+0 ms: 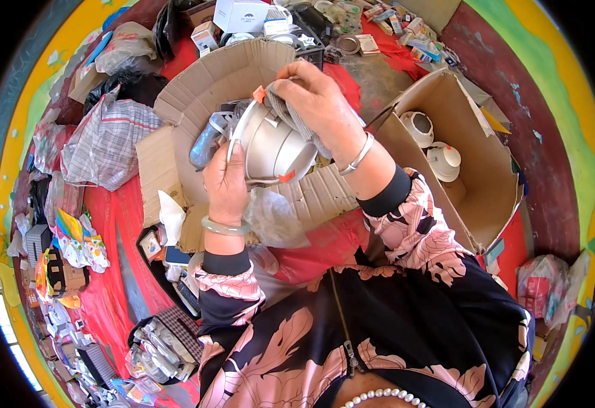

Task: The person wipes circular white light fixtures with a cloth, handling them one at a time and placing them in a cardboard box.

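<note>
A white round downlight (273,146) with orange spring-clip tips is tilted above an open cardboard box (205,78). My left hand (226,182) is closed on its white rim, the thumb lying along the edge. With bent fingers, my right hand (321,102) grips a grey cloth (287,112) pressed against the rim and side of the downlight. Part of the cloth hangs below my palm. Inside the box lie a blue clear plastic item (205,141) and other things mostly hidden by the downlight.
To the right stands a deep cardboard box (477,163) holding two white lamp housings (444,162). A checked woven bag (110,143) sits at the left. Clear plastic film (270,217) lies by the near box flap. Packages and small goods crowd the far side and left, over red sheeting (124,238).
</note>
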